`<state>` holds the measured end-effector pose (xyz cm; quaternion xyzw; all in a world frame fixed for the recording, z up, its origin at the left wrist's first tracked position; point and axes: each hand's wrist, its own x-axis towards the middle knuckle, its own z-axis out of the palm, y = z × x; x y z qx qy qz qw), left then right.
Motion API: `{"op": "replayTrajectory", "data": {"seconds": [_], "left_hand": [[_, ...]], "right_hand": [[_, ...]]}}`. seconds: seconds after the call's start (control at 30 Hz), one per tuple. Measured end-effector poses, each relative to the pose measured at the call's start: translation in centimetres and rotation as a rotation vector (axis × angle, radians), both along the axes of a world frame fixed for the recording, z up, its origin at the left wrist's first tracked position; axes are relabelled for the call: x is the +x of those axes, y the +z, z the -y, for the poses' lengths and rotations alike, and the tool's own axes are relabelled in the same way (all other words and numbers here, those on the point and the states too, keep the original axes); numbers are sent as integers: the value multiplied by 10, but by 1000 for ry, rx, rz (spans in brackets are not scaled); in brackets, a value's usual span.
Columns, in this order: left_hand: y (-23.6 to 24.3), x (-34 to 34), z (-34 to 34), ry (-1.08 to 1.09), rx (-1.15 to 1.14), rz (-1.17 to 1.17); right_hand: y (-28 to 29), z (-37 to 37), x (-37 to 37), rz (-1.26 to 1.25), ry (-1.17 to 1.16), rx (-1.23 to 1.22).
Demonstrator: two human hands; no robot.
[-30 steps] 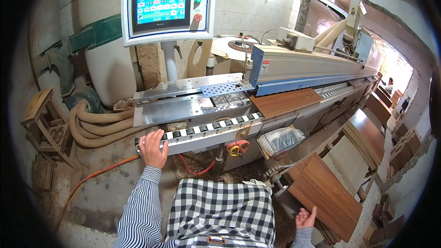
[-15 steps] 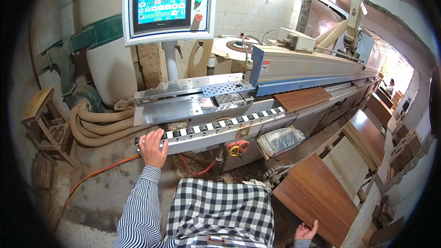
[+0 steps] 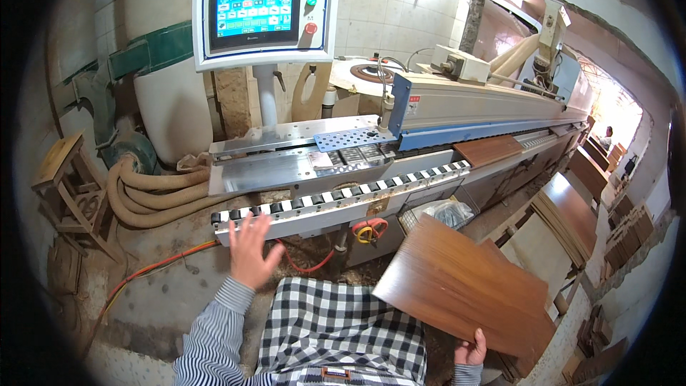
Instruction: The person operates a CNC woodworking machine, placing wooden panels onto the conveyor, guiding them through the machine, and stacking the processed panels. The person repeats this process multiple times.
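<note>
My right hand [image 3: 471,349] is closed on the near edge of a reddish-brown wood-grain board [image 3: 457,282], which it holds up at a tilt. Beneath that board another brown board [image 3: 534,357] partly shows. Fingers spread, my left hand [image 3: 253,251] holds nothing and is in front of the left end of a rail of black and white rollers [image 3: 314,201]. Farther right along the edge-banding machine [image 3: 471,111], a second brown board [image 3: 489,149] lies flat by the blue guide.
A control screen [image 3: 255,14] on a post [image 3: 266,96] stands at the back left. Thick hoses [image 3: 132,204] and a wooden stool [image 3: 64,171] are on the left. A wire basket with plastic [image 3: 446,212] hangs under the rail. Stacked boards [image 3: 568,214] lie to the right.
My right hand has taken hold of a board and raised it leftward off the one below. My left hand has come off the rail's end. The board on the machine has moved right.
</note>
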<state>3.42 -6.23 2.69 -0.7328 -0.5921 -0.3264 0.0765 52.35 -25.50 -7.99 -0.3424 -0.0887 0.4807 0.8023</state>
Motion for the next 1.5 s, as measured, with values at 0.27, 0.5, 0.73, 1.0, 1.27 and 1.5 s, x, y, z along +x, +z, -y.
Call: {"op": "replayTrajectory", "data": {"seconds": [0.27, 0.5, 0.73, 1.0, 1.27, 1.5], "left_hand": [[14, 46, 74, -244, -48, -119], [-10, -21, 84, 154, 95, -79], [-2, -64, 52, 280, 78, 2], [1, -85, -6, 308, 4, 68], [4, -86, -16, 351, -46, 86], [-4, -97, -4, 453, 17, 87]], "right_hand": [[59, -126, -123, 69, 482, 36], [72, -203, -220, 19, 848, -6], [91, -221, -250, -61, 1020, 159], [53, -172, -163, 489, 963, -43], [-40, -85, -111, 1624, 459, -138], [-45, -84, -117, 1714, 408, -74]]}}
